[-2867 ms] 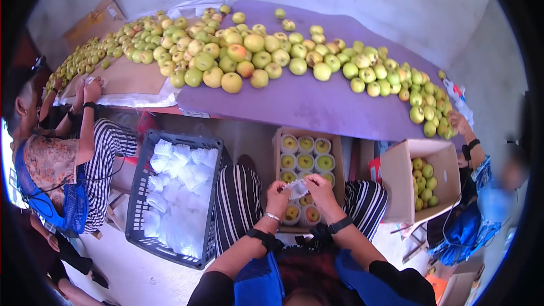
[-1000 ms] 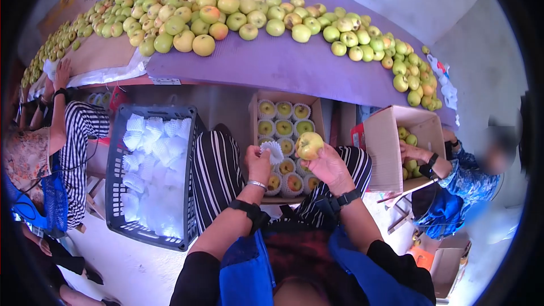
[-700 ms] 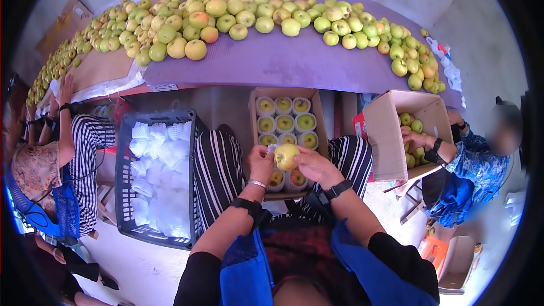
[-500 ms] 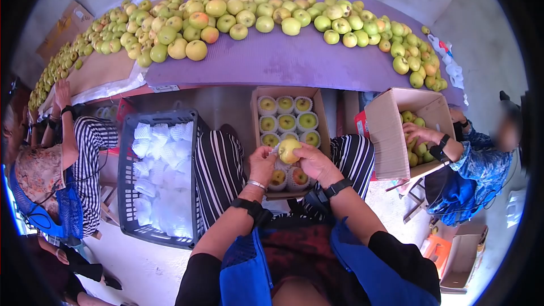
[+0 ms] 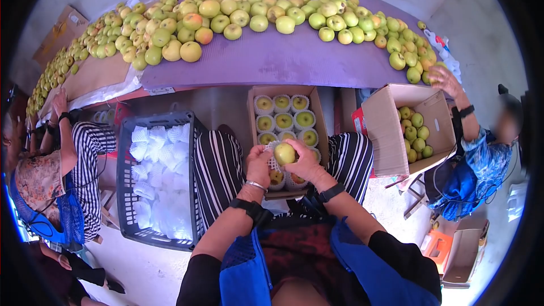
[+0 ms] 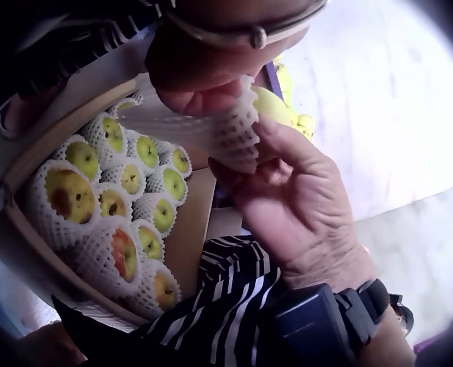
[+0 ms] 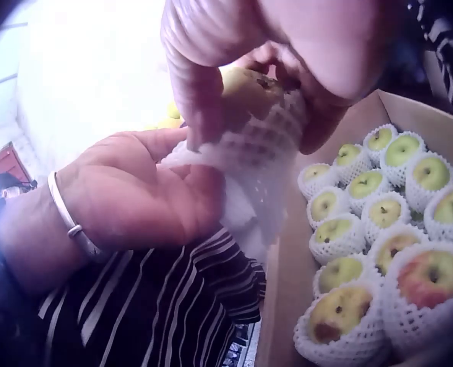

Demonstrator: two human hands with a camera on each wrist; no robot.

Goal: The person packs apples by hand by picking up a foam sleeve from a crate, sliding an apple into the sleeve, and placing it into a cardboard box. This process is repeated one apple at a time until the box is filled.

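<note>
In the head view my right hand [image 5: 304, 161] grips a yellow-green apple [image 5: 284, 153] above the near part of a cardboard box [image 5: 322, 119]. My left hand [image 5: 258, 165] pinches a white foam net [image 5: 272, 162] at the apple's left side. The right wrist view shows the foam net [image 7: 245, 164] round the lower part of the apple [image 7: 244, 90], its top bare. Seen from the left wrist, the net [image 6: 234, 138] stretches between both hands and hides most of the apple. Below, several apples in foam nets [image 5: 284, 120] stand in rows inside the box.
A dark crate [image 5: 128, 181] full of foam nets [image 5: 164, 175] stands at left. Many loose apples lie on the purple-covered table [image 5: 266, 68] ahead. Another carton [image 5: 388, 136] with apples is at right. One person [image 5: 42, 175] sits at left, another [image 5: 487, 158] at right.
The apple came from the right to the net in my left hand and has since tilted and shifted slightly left. The person at right has moved a hand from the carton to the table's apples.
</note>
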